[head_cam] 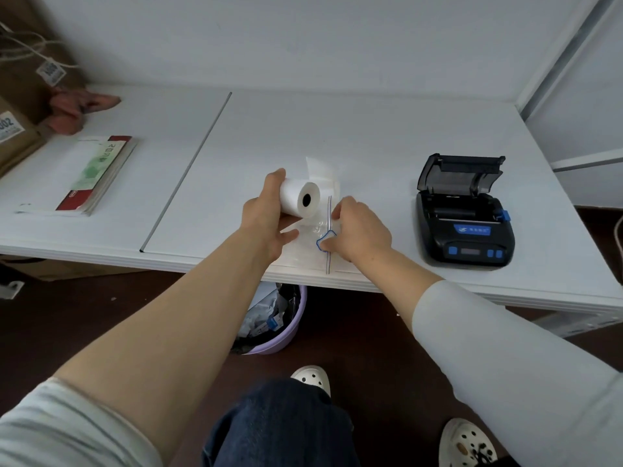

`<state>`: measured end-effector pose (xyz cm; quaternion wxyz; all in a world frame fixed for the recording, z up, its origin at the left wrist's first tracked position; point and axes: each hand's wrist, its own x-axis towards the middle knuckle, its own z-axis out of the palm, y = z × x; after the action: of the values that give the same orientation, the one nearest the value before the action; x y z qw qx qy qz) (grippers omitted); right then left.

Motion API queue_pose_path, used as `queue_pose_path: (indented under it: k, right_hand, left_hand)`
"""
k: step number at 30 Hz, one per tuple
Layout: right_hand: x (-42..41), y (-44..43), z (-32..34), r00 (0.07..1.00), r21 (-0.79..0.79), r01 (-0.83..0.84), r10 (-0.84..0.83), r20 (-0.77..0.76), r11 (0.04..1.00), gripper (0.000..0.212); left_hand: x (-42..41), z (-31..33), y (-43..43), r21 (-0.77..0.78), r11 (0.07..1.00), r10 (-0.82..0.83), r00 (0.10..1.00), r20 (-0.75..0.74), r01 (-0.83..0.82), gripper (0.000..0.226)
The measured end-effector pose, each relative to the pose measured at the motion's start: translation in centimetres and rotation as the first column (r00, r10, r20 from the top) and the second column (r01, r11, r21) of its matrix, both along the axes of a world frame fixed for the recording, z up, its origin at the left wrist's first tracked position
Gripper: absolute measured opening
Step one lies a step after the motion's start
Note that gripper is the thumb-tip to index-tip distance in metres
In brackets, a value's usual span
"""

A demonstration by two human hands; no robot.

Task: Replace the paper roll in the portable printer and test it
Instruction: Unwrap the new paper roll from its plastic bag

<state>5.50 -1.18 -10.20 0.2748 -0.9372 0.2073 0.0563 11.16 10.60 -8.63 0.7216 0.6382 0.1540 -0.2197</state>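
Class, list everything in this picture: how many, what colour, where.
table: one, white, across the view
portable printer: one, black and blue, lid open, table's right
paper roll: one, white, held over the table's front
zip bag: one, clear, blue slider, table's front edge
booklets: one stack, red, green, white, table's left
cloth: one, pink, table's back left
cardboard boxes: two, brown, far left
bin: one, purple, under the table
shoes: two, white, on the floor
left hand: one, grips the paper roll
right hand: one, pinches the zip bag's slider
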Motion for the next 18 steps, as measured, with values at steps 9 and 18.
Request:
queue_pose_path:
  k: [9, 18]
  right_hand:
    - [-0.5, -0.7, -0.3, 0.975, -0.121, -0.222, 0.217, -0.055, 0.967, 0.019]
    - [-3.1, -4.7, 3.4, 0.915, 0.564, 0.034, -0.253, 0.315, 0.825, 0.021]
  left_hand:
    - [-0.6, 0.2, -0.1, 0.001, 1.0, 0.026, 1.0, -0.007, -0.026, 0.031]
    - [-2.3, 2.5, -2.5, -0.104, 0.994, -0.028, 0.999, 0.045, 0.033, 0.03]
